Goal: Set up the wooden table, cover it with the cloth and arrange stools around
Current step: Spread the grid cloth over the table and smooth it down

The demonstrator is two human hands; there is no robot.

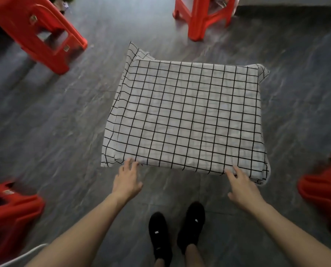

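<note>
A white cloth with a black grid covers the whole low table, hiding the wood; its edges hang down on all sides. My left hand reaches to the cloth's near left edge, fingers straight and touching the hem. My right hand touches the near right edge with straight fingers. Red plastic stools stand around: one at far left, one at far right, one at near left, one at near right.
The floor is dark grey stone-patterned tile. My feet in black shoes stand just in front of the table. A pale wall base runs along the top right. A thin white edge shows at bottom left.
</note>
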